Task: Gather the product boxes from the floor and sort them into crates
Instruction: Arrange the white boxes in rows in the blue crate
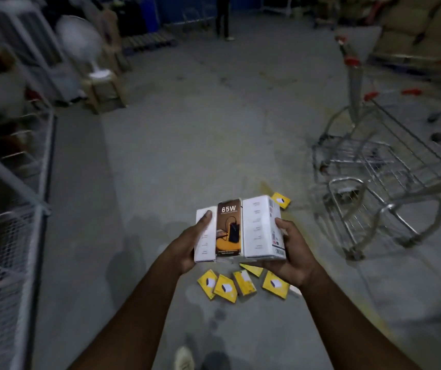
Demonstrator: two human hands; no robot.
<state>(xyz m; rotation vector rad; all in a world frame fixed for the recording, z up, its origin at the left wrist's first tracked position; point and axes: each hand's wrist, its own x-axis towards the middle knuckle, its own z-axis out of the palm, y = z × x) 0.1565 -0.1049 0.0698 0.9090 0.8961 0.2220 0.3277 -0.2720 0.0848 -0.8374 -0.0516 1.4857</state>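
Carrying three white rectangular cardboard product boxes (240,231) clamped between left hand (187,244) and right hand (291,252), fingers curled round the ends. Six small yellow boxes (224,288) left on grey concrete floor (187,129); no crates visible.

held boxes (240,231): three tall white cartons side by side, middle face printed "65W", above the floor
yellow boxes (243,285): about five small flat packs scattered on the concrete; another (281,200) farther off
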